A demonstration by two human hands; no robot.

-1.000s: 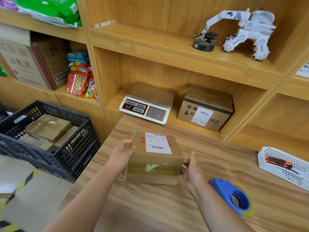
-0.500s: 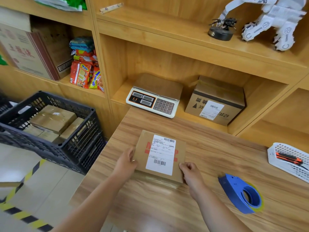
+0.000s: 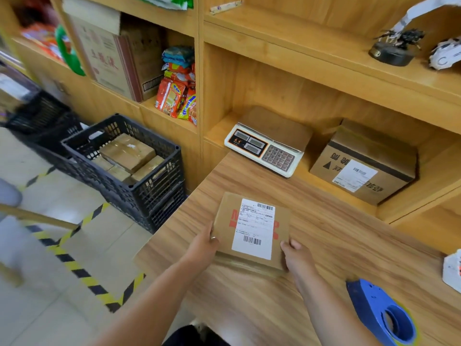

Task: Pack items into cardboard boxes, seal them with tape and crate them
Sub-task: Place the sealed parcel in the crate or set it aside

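While box (image 3: 252,228) lay label-up on desk (image 3: 336,245), left hand (image 3: 202,248) gripped its left edge, right hand (image 3: 297,257) held its near-right corner

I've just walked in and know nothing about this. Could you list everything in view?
labelled box: one, brown with white label, on the table
table: one, wood grain, foreground
tape dispenser: one, blue, table's near right
scale: one, white, shelf nook behind the table
second box: one, brown, right of the scale
front crate: one, black, floor left of the table
taped boxes: several, brown, inside the front crate
snack packets: a stack, red and yellow, shelf above the crate
left hand: holds the labelled box's left edge
right hand: holds its near right corner
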